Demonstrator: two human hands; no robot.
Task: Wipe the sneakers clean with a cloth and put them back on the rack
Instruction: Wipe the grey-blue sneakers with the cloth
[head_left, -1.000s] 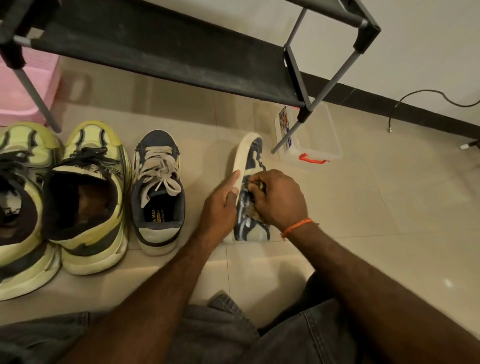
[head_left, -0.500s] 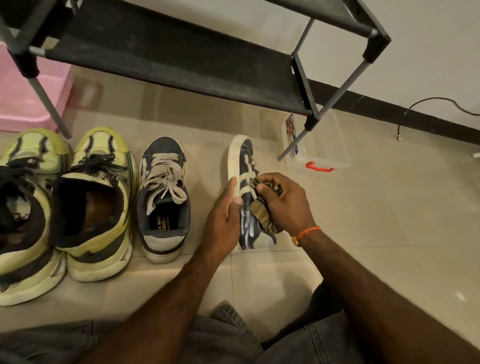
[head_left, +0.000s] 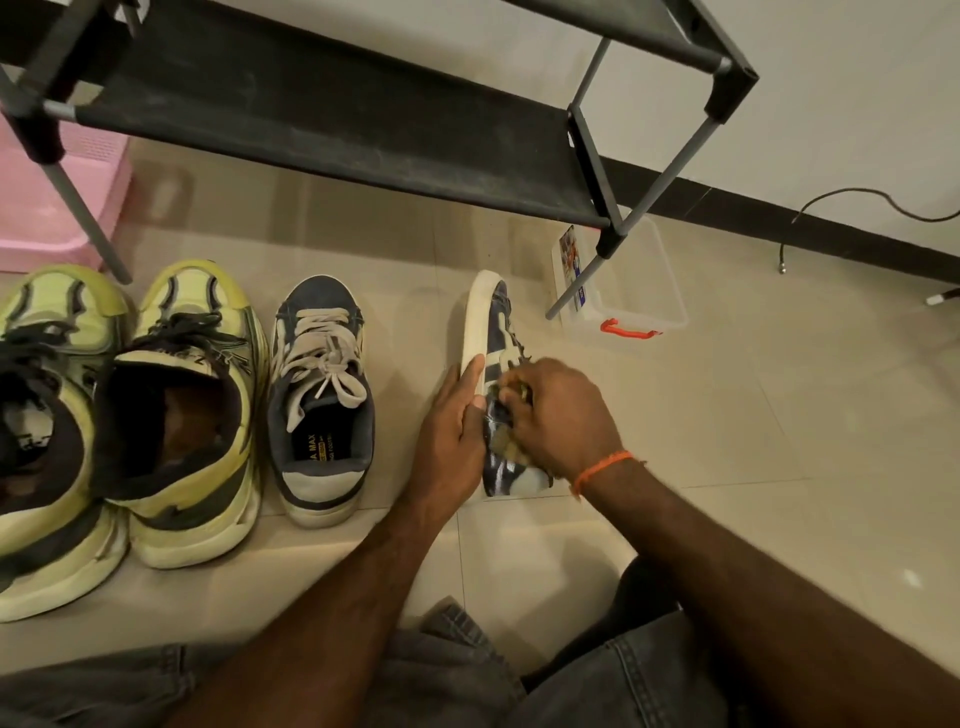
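Note:
A navy and white sneaker (head_left: 496, 327) lies tipped on its side on the tiled floor, white sole facing left. My left hand (head_left: 456, 426) rests flat against that sole with straight fingers. My right hand (head_left: 558, 415) grips a small mottled cloth (head_left: 506, 441) and presses it on the sneaker's side near the heel; most of the cloth is hidden under the fingers. Its matching navy sneaker (head_left: 322, 400) stands upright to the left. The black shoe rack (head_left: 332, 119) stands just beyond.
Two yellow-green sneakers (head_left: 182, 415) (head_left: 41, 441) stand at the left. A clear plastic box (head_left: 628, 291) with a red handle sits under the rack's right leg. A pink bin (head_left: 47, 208) is at far left. A cable (head_left: 857, 208) lies by the wall.
My right hand with the cloth has slid back along the sneaker's side toward the heel. My left hand stays against the sole.

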